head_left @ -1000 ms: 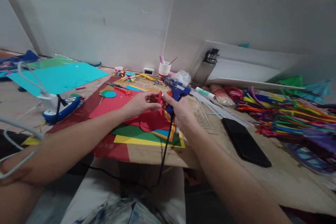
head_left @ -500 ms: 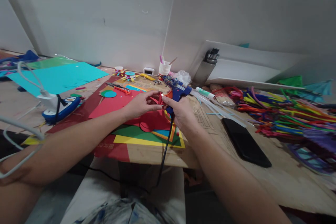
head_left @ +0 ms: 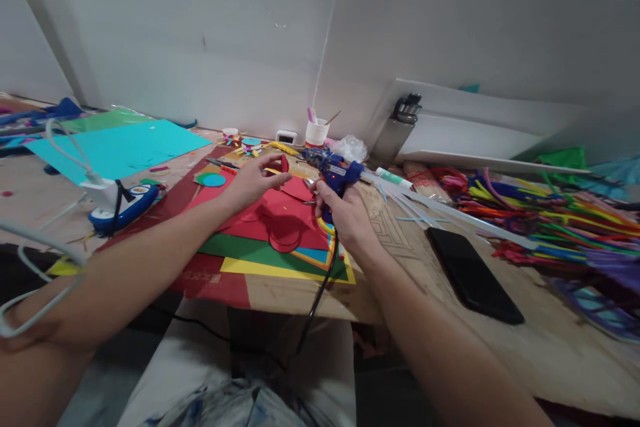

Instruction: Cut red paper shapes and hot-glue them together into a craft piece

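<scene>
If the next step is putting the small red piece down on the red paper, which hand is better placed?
Probably the left hand: it holds the small red piece near the red paper, while the right hand is gripping the blue glue gun.

Blue glue gun point(head_left: 338, 172) partly hidden by the right hand point(head_left: 346, 210)

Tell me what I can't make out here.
In the head view:
Blue glue gun: grip partly covered by the right hand.
Red piece: full shape obscured by the left hand.
Brown stick: lower end hidden by the white cup.
Small white device: display too small to read.
Pipe cleaners: some cut off by the right edge.
</scene>
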A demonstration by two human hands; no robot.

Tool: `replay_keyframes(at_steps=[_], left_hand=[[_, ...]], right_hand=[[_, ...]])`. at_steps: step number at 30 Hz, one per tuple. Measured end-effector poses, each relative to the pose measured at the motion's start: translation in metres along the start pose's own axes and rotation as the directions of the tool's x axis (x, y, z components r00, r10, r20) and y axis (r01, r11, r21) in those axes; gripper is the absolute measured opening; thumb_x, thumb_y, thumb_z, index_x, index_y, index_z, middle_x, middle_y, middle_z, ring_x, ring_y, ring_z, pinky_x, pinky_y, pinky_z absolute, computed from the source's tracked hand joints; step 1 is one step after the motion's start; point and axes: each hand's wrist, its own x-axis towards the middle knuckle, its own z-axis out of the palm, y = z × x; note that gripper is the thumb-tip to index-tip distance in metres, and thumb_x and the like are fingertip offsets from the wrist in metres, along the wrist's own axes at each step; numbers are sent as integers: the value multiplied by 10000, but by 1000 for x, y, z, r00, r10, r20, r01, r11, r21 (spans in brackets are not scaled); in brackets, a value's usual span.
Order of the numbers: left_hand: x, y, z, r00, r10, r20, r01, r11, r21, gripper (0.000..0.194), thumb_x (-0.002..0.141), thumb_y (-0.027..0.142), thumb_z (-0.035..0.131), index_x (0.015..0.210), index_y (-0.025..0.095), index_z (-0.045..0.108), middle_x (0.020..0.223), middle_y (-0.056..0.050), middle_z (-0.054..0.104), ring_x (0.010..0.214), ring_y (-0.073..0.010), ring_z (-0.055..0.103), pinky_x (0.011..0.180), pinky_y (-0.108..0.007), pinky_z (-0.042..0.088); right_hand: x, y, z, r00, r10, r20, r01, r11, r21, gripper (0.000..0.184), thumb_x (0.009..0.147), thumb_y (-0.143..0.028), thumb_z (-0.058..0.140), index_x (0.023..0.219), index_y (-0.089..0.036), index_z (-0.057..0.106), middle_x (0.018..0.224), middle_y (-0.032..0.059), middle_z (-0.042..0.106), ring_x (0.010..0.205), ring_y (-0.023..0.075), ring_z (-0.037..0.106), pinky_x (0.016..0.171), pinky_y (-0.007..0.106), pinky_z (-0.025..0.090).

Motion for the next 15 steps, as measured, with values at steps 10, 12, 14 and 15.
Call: replay_keyframes(at_steps=[10, 12, 14, 15], left_hand=[[4, 2, -6, 997, 24, -68, -23, 1000, 21, 593, 671, 423, 861, 1165, 163, 660, 915, -46, 697, 690, -135, 637, 630, -281, 540], [4, 3, -6, 997, 20, -71, -19, 1000, 19, 600, 669, 413, 861, 1169, 150, 661, 932, -58, 698, 694, -138, 641, 632, -286, 541], [3, 3, -5, 997, 26, -75, -25, 1000, 17, 596, 681, 393, 850, 1181, 128, 660, 962, -78, 701, 706, -141, 644, 643, -292, 543], [3, 4, -5, 997, 30, -77, -28, 999, 16, 594, 685, 382, 845, 1185, 119, 660, 973, -85, 701, 707, -141, 644, 646, -295, 544]], right_hand=[[-6, -3, 1, 995, -88, 50, 92, 992, -91, 334, 851, -547, 663, 913, -221, 629, 513, -52, 550, 459, 143, 493, 520, 298, 376], [-5, -3, 1, 994, -94, 55, 99, 991, -87, 332, 849, -550, 673, 904, -224, 639, 506, -51, 549, 460, 148, 499, 526, 303, 381], [-5, -2, 1, 994, -96, 56, 100, 991, -93, 326, 852, -546, 676, 900, -225, 645, 501, -52, 546, 458, 151, 505, 528, 306, 384], [-5, -2, 1, 994, -94, 57, 99, 991, -93, 325, 852, -545, 677, 902, -226, 646, 502, -52, 545, 458, 152, 506, 529, 307, 385]])
